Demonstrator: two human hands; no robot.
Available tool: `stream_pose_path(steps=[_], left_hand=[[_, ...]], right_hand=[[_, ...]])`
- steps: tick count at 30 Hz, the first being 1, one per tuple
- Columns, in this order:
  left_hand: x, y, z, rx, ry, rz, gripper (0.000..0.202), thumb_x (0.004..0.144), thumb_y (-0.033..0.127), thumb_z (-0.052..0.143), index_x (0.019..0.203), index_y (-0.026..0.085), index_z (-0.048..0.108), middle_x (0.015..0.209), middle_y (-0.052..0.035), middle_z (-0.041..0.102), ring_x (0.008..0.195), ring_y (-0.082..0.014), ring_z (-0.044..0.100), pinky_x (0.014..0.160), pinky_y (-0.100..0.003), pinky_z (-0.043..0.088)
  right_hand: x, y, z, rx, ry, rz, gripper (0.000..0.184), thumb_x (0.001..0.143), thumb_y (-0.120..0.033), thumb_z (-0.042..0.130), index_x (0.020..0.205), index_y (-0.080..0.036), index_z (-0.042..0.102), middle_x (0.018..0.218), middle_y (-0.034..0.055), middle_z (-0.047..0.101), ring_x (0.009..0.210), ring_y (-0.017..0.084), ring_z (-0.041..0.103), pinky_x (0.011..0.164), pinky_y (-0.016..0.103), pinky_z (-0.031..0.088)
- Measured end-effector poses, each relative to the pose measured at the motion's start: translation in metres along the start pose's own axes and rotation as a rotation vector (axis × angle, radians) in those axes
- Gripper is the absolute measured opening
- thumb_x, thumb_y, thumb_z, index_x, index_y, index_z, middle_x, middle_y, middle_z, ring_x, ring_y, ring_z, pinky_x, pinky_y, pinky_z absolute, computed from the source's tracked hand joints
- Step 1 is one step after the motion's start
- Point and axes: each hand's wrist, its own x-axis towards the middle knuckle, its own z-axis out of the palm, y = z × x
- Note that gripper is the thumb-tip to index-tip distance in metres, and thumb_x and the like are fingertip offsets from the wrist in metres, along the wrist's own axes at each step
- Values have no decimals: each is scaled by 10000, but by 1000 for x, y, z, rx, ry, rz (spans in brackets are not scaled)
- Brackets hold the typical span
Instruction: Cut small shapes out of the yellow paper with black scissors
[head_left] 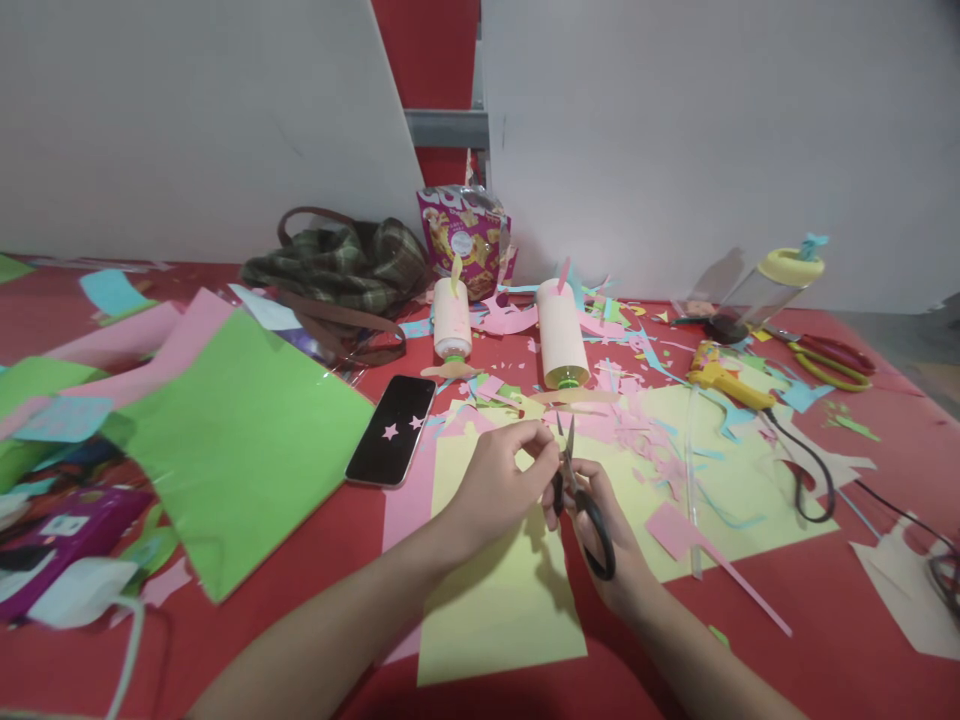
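Note:
My right hand (611,545) grips black-handled scissors (579,490) with the blades pointing up and slightly apart. My left hand (499,485) is pinched closed just left of the blades, holding something too small to make out. Both hands hover over a yellow paper sheet (499,610) on the red table (787,660). Pink paper scraps (622,425) lie scattered just beyond the hands.
A black phone (391,430) with two pink stars lies left of the hands, beside a large green sheet (240,440). Two paper-wrapped bottles (562,335) lie behind, with a plaid bag (337,265) and snack packet (465,235). A yellow glue gun (724,385), red-green scissors (829,360) and a clear bottle (761,290) sit right.

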Motion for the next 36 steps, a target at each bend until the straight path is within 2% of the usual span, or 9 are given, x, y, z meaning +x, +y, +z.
stream_pose_path(steps=[15, 29, 36], left_hand=[[1, 1, -1, 5, 8, 14, 177, 748, 205, 399, 585, 166, 457, 502, 39, 508, 517, -99, 518, 530, -205, 406], [2, 1, -4, 47, 0, 66, 168, 750, 169, 400, 597, 156, 467, 557, 36, 508, 576, -84, 481, 600, -187, 374], [4, 3, -11, 69, -43, 54, 164, 749, 180, 405, 595, 152, 450, 589, 38, 486, 593, -78, 458, 581, -173, 352]], right_hand=[[-1, 2, -2, -11, -33, -17, 305, 740, -474, 453, 943, -258, 386, 758, 14, 427, 628, 153, 391, 555, 279, 338], [-1, 3, -2, 9, -33, -1, 288, 744, -440, 475, 946, -256, 387, 723, -2, 415, 604, 139, 381, 523, 260, 322], [0, 2, -2, 40, -31, 34, 297, 732, -436, 498, 939, -251, 391, 727, 0, 443, 580, 129, 386, 521, 254, 324]])
